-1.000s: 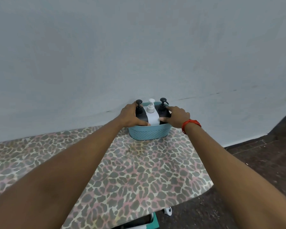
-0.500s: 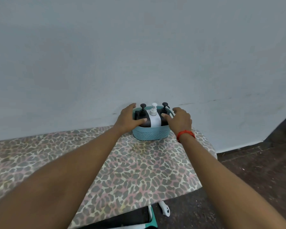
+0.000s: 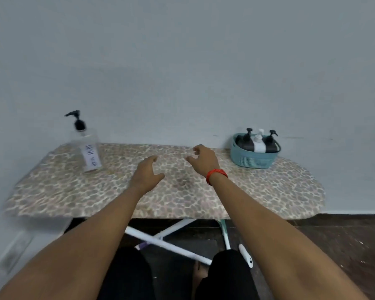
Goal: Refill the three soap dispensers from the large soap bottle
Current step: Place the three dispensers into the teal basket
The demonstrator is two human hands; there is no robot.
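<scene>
Fingers [image 3: 153, 158] hang loose and empty on my left hand [image 3: 146, 173] and right hand [image 3: 204, 160] over the surface [image 3: 268, 191]; soap bottle [image 3: 88, 148] far left, dispensers [image 3: 257, 142] in basket [image 3: 251, 161] right. I'd lift dispensers out upright.

Both hands, left [image 3: 146, 174] and right [image 3: 204, 159], reach empty over the leopard-print ironing board [image 3: 258, 191], fingers [image 3: 151, 158] loosely curled. The large clear soap bottle [image 3: 89, 152] stands far left. A teal basket [image 3: 251, 160] holds three dispensers [image 3: 258, 144] at the right, by the wall [image 3: 182, 61].
</scene>
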